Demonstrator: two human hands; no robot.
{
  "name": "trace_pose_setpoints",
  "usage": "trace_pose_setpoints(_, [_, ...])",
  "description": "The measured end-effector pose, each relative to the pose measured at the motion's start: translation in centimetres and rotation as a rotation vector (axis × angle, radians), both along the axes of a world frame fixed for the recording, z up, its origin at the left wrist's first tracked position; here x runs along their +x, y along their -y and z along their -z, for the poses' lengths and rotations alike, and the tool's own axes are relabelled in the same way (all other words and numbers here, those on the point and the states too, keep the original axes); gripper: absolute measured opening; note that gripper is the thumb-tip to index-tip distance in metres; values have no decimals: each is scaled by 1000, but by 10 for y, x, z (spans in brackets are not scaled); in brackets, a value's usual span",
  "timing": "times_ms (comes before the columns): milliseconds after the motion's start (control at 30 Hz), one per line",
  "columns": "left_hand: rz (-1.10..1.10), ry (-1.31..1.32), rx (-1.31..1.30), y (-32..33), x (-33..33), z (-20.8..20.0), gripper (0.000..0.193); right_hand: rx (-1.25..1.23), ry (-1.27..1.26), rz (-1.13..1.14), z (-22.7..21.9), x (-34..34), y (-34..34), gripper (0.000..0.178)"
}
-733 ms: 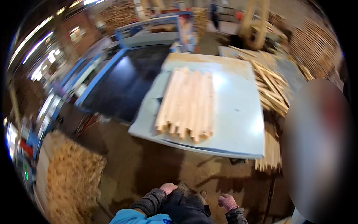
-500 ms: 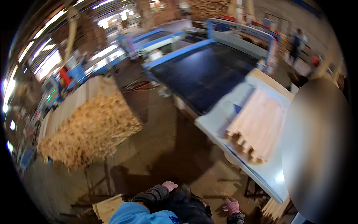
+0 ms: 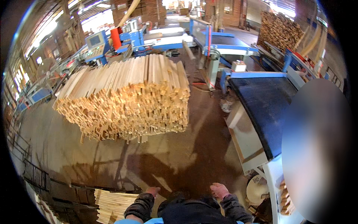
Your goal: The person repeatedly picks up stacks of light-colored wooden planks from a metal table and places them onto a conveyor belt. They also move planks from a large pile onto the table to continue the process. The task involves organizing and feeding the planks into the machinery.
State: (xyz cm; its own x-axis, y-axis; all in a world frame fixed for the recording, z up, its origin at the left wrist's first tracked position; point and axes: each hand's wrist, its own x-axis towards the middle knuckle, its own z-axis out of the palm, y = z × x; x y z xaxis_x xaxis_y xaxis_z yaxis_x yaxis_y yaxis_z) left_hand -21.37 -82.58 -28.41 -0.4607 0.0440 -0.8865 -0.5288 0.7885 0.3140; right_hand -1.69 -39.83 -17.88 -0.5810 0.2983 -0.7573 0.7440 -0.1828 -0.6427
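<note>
My left hand [image 3: 153,191] hangs low in front of me, just right of a stack of pale wooden strips [image 3: 113,204] and not visibly touching it. Its fingers look loosely curled and apart, with nothing seen in them. My right hand [image 3: 220,190], pinkish as if gloved, is held out over the floor with its fingers loosely bent and empty. Ahead to the left stands a large pile of wooden strips [image 3: 130,108], cut ends facing me. Both hands are well short of it.
To the right runs a black conveyor belt [image 3: 264,100] in a blue-and-white frame. Near it stands a round pale drum-like object [image 3: 257,188]. A control panel [image 3: 97,44] and blue machines rise behind the pile. A blurred patch hides the far right.
My view has swung left, so the strip pile is now more central and the conveyor has shifted right. My left hand is further left; both hands remain empty.
</note>
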Motion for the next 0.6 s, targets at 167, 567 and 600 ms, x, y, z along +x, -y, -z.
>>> trace_pose_setpoints(167, [21, -460, 326, 34, -57, 7, 48, 463, -279, -833, 72, -159, -18, 52])
trace_pose_setpoints(567, [-745, -733, 613, 28, -380, -165, 66, 990, -953, -413, -123, -639, 68, 95])
trace_pose_setpoints(600, [-744, -834, 607, 23, -406, -186, 72, 974, -840, -360, -155, -673, 70, 99])
